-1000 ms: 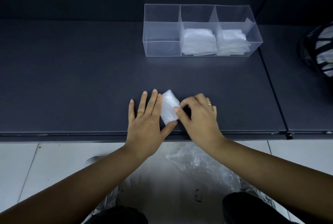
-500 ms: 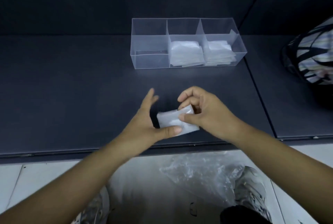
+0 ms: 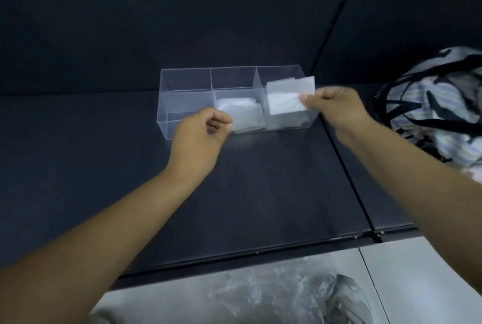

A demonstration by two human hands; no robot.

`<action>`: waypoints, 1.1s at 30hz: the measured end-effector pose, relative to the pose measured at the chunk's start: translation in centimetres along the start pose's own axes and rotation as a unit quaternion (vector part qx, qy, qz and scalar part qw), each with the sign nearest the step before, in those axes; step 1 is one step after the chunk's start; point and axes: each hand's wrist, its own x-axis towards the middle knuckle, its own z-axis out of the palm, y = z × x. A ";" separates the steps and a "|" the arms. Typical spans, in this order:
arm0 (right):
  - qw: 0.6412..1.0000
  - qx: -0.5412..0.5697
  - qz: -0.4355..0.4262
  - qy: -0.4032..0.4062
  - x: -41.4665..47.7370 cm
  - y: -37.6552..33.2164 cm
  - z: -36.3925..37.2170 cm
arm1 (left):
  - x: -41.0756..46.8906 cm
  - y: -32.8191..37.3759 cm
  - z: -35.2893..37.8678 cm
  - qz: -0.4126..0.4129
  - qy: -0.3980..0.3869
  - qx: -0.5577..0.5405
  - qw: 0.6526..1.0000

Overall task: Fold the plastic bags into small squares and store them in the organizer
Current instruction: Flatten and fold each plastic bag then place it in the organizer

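**Dark tabletop, far side: folded bag held at the organizer's right compartment**

Dark tabletop (image 3: 104, 167) against a dark wall, with a clear three-compartment organizer (image 3: 185, 94) standing toward its far edge, long side facing the person.

Left compartment: contents cannot be made out. The left hand (image 3: 200, 136) hangs just in front of the organizer's near wall, about level with the divider between left and middle compartments, fingers loosely curled and holding nothing.

Middle compartment: a stack of folded bags (image 3: 240, 112) lies inside.

Right compartment: the folded bag (image 3: 287, 96) is raised at its rim, long axis running left to right, pinched at its right end by the right hand (image 3: 336, 109). The bag extends leftward from that hand, across the compartment opening. What lies beneath it is largely hidden.

Judgement: the right hand alone is placed to lower the bag into the compartment, flat, to clear the divider.

Right edge: a striped bag (image 3: 438, 104). Below the near edge: loose plastic (image 3: 273, 295).
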 end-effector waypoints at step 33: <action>0.735 -0.582 -0.097 -0.335 -21.9 23.2 -0.4 | -12.0 -8.1 1.6 0.141 -0.223 0.420 0.868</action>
